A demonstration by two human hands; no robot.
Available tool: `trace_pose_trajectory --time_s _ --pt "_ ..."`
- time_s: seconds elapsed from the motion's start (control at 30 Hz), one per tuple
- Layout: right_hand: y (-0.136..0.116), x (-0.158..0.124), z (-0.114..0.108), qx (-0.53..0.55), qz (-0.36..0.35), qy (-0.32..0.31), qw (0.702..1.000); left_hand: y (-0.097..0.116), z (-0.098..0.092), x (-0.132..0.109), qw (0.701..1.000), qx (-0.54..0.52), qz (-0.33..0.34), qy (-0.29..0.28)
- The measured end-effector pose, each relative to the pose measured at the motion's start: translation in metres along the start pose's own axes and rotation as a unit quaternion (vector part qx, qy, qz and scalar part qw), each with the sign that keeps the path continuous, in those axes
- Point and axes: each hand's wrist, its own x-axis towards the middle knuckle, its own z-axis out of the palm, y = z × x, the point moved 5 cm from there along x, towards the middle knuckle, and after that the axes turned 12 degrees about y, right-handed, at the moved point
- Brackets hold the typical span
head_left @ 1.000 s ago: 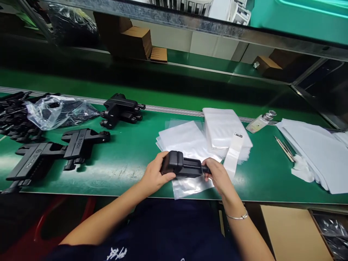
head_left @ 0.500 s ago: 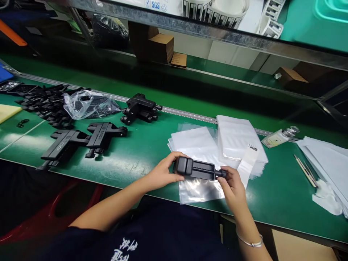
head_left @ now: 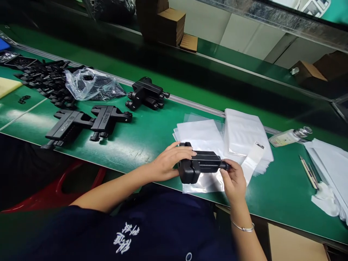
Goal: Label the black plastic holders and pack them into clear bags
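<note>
A black plastic clamp point(head_left: 208, 159) is between my two hands, above clear plastic bags point(head_left: 199, 132). My left hand point(head_left: 170, 163) grips its wide jaw end, with fingers over the top and the thumb below. At the other end, my right hand point(head_left: 234, 177) pinches the small knob point(head_left: 224, 165) between thumb and fingers. The clamp's slotted, toothed side shows along its length. To the left lie two similar clamps with raised lettering, a larger one point(head_left: 66, 125) and a smaller one point(head_left: 107, 119). More black clamps point(head_left: 148, 90) rest near the back rail.
A heap of black parts point(head_left: 51, 81) and a bag of black parts point(head_left: 94, 85) lie at left. Stacked bags point(head_left: 244, 132), a label strip point(head_left: 252, 161), a bottle point(head_left: 288, 137), pens point(head_left: 308, 172) and white sheets point(head_left: 330, 170) are at right. A metal-edged shelf point(head_left: 285, 23) overhangs the back.
The clamp has been rolled, so its slotted face has turned away from the top and a solid side shows. My left fingers now lie over it. The camera view has tilted down.
</note>
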Motion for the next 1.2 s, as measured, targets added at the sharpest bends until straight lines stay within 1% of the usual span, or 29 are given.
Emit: trace_pose_trajectory --time_s 0.07,0.1,0.17,0.23,0.27,0.33,0.37,0.4,0.43,0.47,0.5,0.53,0.57,0.6,0.63,0.67,0.7,0.73,0.77,0.8,0.87,0.93,1.0,1.07,1.13,1.2 --pt "-0.017 0.004 -0.005 -0.041 -0.077 -0.006 0.996 -0.008 -0.003 0.000 0.993 -0.048 -0.107 0.016" --pt "-0.027 0.005 -0.007 -0.058 -0.126 -0.012 0.990 -0.013 -0.004 -0.001 0.982 -0.087 -0.166 0.026" --pt "-0.047 0.006 -0.010 -0.083 -0.230 -0.033 0.969 -0.022 -0.001 -0.004 0.946 -0.183 -0.263 0.042" --pt "-0.062 0.004 -0.010 -0.106 -0.315 -0.059 0.941 -0.026 0.004 -0.008 0.911 -0.263 -0.312 0.052" --pt "-0.066 0.002 -0.009 -0.115 -0.343 -0.070 0.930 -0.027 0.005 -0.009 0.902 -0.282 -0.323 0.054" --pt "-0.069 -0.001 -0.008 -0.118 -0.364 -0.089 0.920 -0.028 0.006 -0.012 0.900 -0.277 -0.331 0.058" --pt "-0.068 -0.002 -0.007 -0.109 -0.353 -0.098 0.924 -0.027 0.004 -0.013 0.906 -0.261 -0.326 0.060" --pt "-0.066 -0.003 -0.006 -0.092 -0.327 -0.103 0.935 -0.025 0.002 -0.014 0.916 -0.239 -0.318 0.057" --pt "-0.062 -0.003 -0.005 -0.067 -0.281 -0.107 0.951 -0.023 -0.001 -0.013 0.928 -0.209 -0.305 0.052" --pt "-0.057 -0.003 -0.004 -0.034 -0.216 -0.109 0.970 -0.019 -0.004 -0.013 0.941 -0.172 -0.287 0.044" --pt "-0.051 -0.003 -0.002 0.006 -0.133 -0.108 0.985 -0.015 -0.008 -0.011 0.956 -0.129 -0.262 0.035" --pt "-0.044 -0.003 0.000 0.052 -0.037 -0.110 0.992 -0.010 -0.012 -0.010 0.969 -0.088 -0.230 0.022" --pt "-0.036 -0.004 0.003 0.102 0.062 -0.117 0.986 -0.004 -0.014 -0.008 0.980 -0.054 -0.193 0.010" --pt "-0.030 -0.006 0.008 0.150 0.152 -0.127 0.968 0.002 -0.016 -0.007 0.987 -0.032 -0.155 -0.003" --pt "-0.026 -0.009 0.012 0.193 0.226 -0.141 0.944 0.007 -0.017 -0.006 0.992 -0.019 -0.123 -0.012" --pt "-0.023 -0.010 0.016 0.228 0.276 -0.154 0.921 0.010 -0.018 -0.005 0.994 -0.012 -0.105 -0.017" --pt "-0.021 -0.011 0.018 0.253 0.305 -0.165 0.903 0.010 -0.018 -0.005 0.994 -0.007 -0.105 -0.011" --pt "-0.020 -0.011 0.020 0.272 0.318 -0.168 0.892 0.007 -0.018 -0.005 0.992 -0.005 -0.123 0.007" --pt "-0.018 -0.010 0.019 0.286 0.318 -0.161 0.889 0.002 -0.017 -0.005 0.987 -0.012 -0.155 0.034" --pt "-0.016 -0.009 0.018 0.292 0.310 -0.146 0.893 -0.004 -0.016 -0.005 0.979 -0.032 -0.193 0.065" --pt "-0.012 -0.007 0.014 0.270 0.271 -0.102 0.918 -0.016 -0.010 -0.006 0.953 -0.106 -0.253 0.126" --pt "-0.011 -0.006 0.013 0.214 0.213 -0.072 0.951 -0.024 -0.002 -0.004 0.926 -0.187 -0.283 0.162" --pt "-0.012 -0.008 0.016 0.169 0.164 -0.059 0.970 -0.027 0.006 -0.002 0.906 -0.238 -0.302 0.176" --pt "-0.012 -0.010 0.020 0.167 0.147 -0.038 0.974 -0.026 0.011 0.000 0.895 -0.260 -0.317 0.175" --pt "-0.010 -0.011 0.023 0.188 0.157 0.003 0.970 -0.024 0.014 0.001 0.894 -0.263 -0.319 0.174" --pt "-0.006 -0.011 0.026 0.218 0.176 0.041 0.959 -0.021 0.015 0.002 0.904 -0.245 -0.303 0.175"
